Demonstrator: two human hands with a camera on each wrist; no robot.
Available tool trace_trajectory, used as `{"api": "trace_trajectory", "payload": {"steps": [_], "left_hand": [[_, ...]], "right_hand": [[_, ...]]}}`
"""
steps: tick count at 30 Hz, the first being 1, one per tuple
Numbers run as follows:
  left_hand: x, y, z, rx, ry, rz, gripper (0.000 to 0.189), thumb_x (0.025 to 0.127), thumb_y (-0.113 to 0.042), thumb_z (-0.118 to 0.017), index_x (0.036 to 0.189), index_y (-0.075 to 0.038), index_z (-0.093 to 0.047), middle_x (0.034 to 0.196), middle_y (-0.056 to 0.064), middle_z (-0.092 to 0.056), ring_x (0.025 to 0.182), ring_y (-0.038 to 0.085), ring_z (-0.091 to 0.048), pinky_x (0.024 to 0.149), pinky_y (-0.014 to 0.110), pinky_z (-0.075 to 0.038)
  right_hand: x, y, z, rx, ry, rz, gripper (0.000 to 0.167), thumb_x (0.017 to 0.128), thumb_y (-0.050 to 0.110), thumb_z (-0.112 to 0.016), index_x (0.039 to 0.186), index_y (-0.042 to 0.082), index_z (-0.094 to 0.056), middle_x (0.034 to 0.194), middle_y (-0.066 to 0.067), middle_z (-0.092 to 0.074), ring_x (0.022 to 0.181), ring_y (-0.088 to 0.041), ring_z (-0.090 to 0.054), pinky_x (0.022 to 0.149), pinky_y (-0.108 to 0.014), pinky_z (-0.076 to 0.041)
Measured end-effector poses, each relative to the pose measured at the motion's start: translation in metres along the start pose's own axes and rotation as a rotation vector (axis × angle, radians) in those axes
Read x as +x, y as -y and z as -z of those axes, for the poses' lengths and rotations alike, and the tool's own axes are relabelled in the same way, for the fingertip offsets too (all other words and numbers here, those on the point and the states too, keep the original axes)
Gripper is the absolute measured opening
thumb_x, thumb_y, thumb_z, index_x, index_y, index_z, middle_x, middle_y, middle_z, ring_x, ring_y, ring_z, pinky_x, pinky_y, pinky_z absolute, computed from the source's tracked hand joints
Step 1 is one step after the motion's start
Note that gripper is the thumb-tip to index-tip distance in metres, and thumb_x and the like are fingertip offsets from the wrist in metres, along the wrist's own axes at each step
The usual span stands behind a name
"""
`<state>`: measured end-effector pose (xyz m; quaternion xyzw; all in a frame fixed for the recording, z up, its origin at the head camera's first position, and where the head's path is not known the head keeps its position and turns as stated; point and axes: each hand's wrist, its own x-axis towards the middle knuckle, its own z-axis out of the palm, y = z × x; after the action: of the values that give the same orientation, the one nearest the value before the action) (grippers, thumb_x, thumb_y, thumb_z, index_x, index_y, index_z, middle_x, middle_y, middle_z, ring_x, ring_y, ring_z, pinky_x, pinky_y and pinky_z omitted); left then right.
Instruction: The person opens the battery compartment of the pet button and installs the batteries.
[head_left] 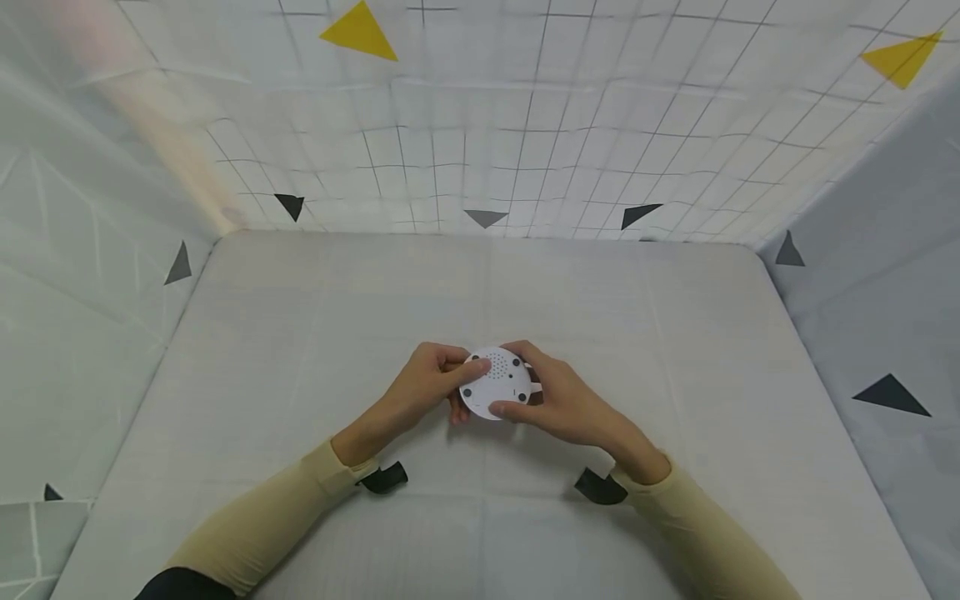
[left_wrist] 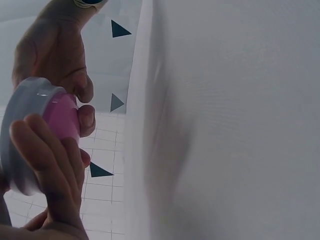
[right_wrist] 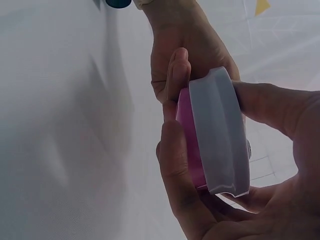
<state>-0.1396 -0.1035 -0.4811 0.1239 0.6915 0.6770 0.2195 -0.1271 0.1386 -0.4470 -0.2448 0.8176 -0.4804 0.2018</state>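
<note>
A round white device point(head_left: 497, 402) is held above the table between both hands. Its face with a patch of small holes and several dark round feet is turned up toward the head camera. The left hand point(head_left: 417, 390) grips its left edge, thumb across the face near the holes and fingers underneath. The right hand point(head_left: 572, 403) holds the opposite edge, its thumb along the near rim and a finger at the far rim. Small white tabs jut from the device beside the right palm. Both wrist views show a pale side wall point(right_wrist: 220, 135) and a pink underside point(left_wrist: 62, 117), partly covered by fingers.
A white sheet covers the table point(head_left: 345, 292). Behind it stands a gridded white backdrop point(head_left: 555, 108) with yellow and dark triangles. Grey-white sheets hang at the left and right. A dark curved piece point(head_left: 386, 478) sits at the left cuff, and another point(head_left: 600, 487) at the right.
</note>
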Motion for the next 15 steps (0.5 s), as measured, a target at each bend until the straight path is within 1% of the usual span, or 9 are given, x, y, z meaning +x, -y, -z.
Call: {"api": "trace_trajectory", "payload": {"steps": [7,10,15], "left_hand": [[-0.001,-0.002,0.004,0.006,-0.004,-0.017,0.027,0.102,-0.029,-0.072,0.099,-0.002,-0.075,0.068,0.010,-0.071,0.047,0.019,-0.062,0.045,0.029,-0.053],[0.000,0.003,0.005,0.010,-0.001,-0.015,0.029,0.102,-0.031,-0.072,0.098,-0.002,-0.074,0.067,0.011,-0.071,0.048,0.020,-0.062,0.045,0.029,-0.054],[0.002,0.012,0.004,0.019,0.023,-0.020,0.031,0.102,-0.033,-0.071,0.097,-0.003,-0.073,0.068,0.010,-0.071,0.049,0.021,-0.063,0.046,0.029,-0.055]], "right_hand": [[0.004,0.000,-0.001,-0.021,-0.029,0.043,0.068,0.092,0.034,-0.085,0.147,0.019,-0.049,0.124,0.001,-0.065,0.107,-0.018,-0.069,0.082,-0.031,-0.064],[0.005,0.000,-0.002,-0.053,-0.035,0.046,0.066,0.092,0.037,-0.084,0.146,0.018,-0.050,0.124,0.001,-0.066,0.107,-0.017,-0.069,0.082,-0.029,-0.063],[0.003,-0.004,-0.003,-0.082,-0.040,0.032,0.063,0.094,0.039,-0.081,0.146,0.019,-0.051,0.122,0.003,-0.067,0.103,-0.014,-0.066,0.086,-0.029,-0.061]]}}
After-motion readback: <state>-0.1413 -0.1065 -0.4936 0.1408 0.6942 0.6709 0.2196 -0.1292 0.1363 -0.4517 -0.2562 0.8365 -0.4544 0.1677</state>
